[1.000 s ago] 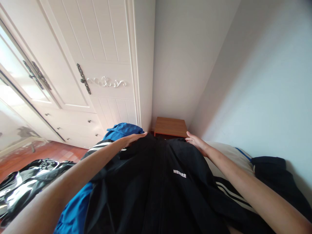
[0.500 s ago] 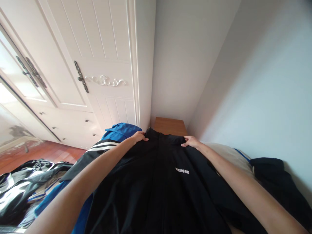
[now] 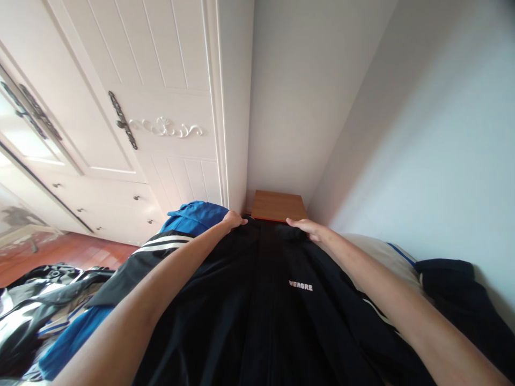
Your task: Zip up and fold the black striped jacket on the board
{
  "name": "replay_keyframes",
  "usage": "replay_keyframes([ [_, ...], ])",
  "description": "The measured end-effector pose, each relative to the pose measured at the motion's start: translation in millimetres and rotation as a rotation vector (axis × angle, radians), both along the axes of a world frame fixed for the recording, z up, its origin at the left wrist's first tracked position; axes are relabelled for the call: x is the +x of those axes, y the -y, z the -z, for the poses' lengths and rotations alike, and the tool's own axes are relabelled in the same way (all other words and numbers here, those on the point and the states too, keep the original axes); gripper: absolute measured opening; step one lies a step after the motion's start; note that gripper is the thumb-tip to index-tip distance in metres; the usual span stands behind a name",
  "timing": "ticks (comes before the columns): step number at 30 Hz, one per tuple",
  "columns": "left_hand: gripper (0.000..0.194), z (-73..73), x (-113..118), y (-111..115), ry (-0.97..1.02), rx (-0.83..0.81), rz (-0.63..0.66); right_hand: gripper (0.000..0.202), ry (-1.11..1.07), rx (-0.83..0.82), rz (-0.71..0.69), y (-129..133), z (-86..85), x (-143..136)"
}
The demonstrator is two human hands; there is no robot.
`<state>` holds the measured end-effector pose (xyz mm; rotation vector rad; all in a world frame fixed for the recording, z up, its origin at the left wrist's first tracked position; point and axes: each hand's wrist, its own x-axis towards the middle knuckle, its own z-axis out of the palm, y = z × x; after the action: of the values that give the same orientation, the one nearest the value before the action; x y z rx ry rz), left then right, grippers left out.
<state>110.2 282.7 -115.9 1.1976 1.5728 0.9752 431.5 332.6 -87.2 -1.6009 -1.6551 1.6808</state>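
A black jacket (image 3: pixel 273 311) with white "WEINGRE" lettering on its chest lies spread out in front of me, collar end away from me. My left hand (image 3: pixel 234 220) is closed on the collar's left side, thumb on top. At the collar's right side, my right hand (image 3: pixel 308 229) holds the fabric. One of its digits points left along the collar edge, and its other fingers are partly hidden. Beyond my left forearm are a dark garment with white stripes (image 3: pixel 164 245) and a blue garment (image 3: pixel 197 217).
A white wardrobe (image 3: pixel 173 53) stands at the left, above a red-brown floor (image 3: pixel 92 249). Between wardrobe and wall (image 3: pixel 434 134) is a brown wooden surface (image 3: pixel 278 203). Piled clothes and shiny bags (image 3: pixel 36 311) lie lower left. Another dark garment (image 3: pixel 454 284) rests at the right.
My right hand has shifted slightly left along the collar, and its pinch has turned into a more stretched grip. My left hand stays on the collar. The view has turned slightly right.
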Motion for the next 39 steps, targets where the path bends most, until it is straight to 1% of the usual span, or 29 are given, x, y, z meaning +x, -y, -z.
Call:
replay_keyframes([
  [2, 0.033, 1.0, 3.4, 1.2, -0.148, -0.003, -0.045, 0.045, 0.037, 0.075, -0.057, -1.9, 5.3, -5.2],
  [3, 0.033, 0.4, 4.1, 2.7, -0.212, 0.006, -0.057, 0.043, 0.04, 0.128, -0.049, -1.6, 8.8, -4.7],
  [6, 0.033, -1.3, 6.5, 8.3, -0.334, 0.061, -0.055, 0.038, 0.026, 0.279, 0.058, 3.2, 21.6, 5.3],
  [8, 0.034, 0.1, 10.0, 11.1, -0.388, 0.089, -0.051, 0.034, 0.118, 0.434, 0.112, 7.5, 31.2, 12.4],
  [10, 0.036, 2.9, 13.2, 12.5, -0.424, 0.09, -0.049, 0.033, 0.273, 0.582, 0.131, 10.8, 40.2, 15.5],
  [11, 0.037, 3.8, 13.7, 12.7, -0.436, 0.079, -0.046, 0.033, 0.343, 0.631, 0.13, 11.6, 43.8, 15.5],
  [13, 0.04, 2.8, 11.8, 12.6, -0.445, 0.036, -0.037, 0.034, 0.413, 0.652, 0.119, 11.1, 47.3, 13.6],
  [15, 0.044, -3.3, 7.0, 12.3, -0.434, -0.016, -0.031, 0.033, 0.423, 0.653, 0.109, 8.2, 44.3, 10.3],
  [18, 0.054, -18.0, 3.6, 12.7, -0.42, -0.064, -0.007, 0.028, 0.451, 0.679, 0.045, 4.2, 28.8, 2.6],
  [20, 0.051, -25.7, 9.5, 14.5, -0.482, -0.053, 0.026, 0.028, 0.498, 0.736, -0.046, 6.8, 17.2, -6.3],
  [22, 0.042, -27.8, 21.9, 18.3, -0.584, -0.002, 0.031, 0.036, 0.565, 0.863, -0.145, 15.9, 11.3, -18.3],
  [24, 0.042, -24.2, 36.1, 23.9, -0.709, 0.132, 0.056, 0.048, 0.612, 1.022, -0.235, 29.7, 14.9, -30.7],
  [25, 0.044, -21.1, 41.9, 26.8, -0.782, 0.231, 0.122, 0.055, 0.629, 1.076, -0.287, 36.7, 20.2, -35.9],
  [27, 0.046, -14.0, 48.0, 31.1, -0.948, 0.4, 0.356, 0.064, 0.652, 1.087, -0.399, 47.1, 34.9, -42.3],
  [28, 0.049, -10.6, 48.0, 32.2, -1.023, 0.435, 0.49, 0.067, 0.661, 1.06, -0.441, 49.5, 43.0, -43.3],
  [29, 0.055, -7.4, 46.2, 32.5, -1.077, 0.427, 0.603, 0.07, 0.669, 1.029, -0.469, 49.9, 50.6, -43.0],
  [30, 0.061, -4.4, 43.2, 32.3, -1.1, 0.385, 0.675, 0.072, 0.672, 1.005, -0.481, 48.6, 57.3, -41.8],
  [31, 0.066, -1.4, 39.5, 31.8, -1.104, 0.339, 0.712, 0.073, 0.669, 0.998, -0.479, 46.2, 62.8, -40.1],
  [33, 0.069, 4.9, 32.0, 30.8, -1.085, 0.303, 0.726, 0.075, 0.655, 1.034, -0.452, 40.3, 70.4, -36.9],
  [37, 0.071, 18.5, 23.9, 31.9, -1.055, 0.381, 0.659, 0.071, 0.621, 1.154, -0.416, 35.6, 77.0, -34.4],
  [39, 0.071, 23.7, 22.6, 32.7, -1.051, 0.413, 0.648, 0.067, 0.612, 1.18, -0.396, 36.8, 78.7, -33.8],
])
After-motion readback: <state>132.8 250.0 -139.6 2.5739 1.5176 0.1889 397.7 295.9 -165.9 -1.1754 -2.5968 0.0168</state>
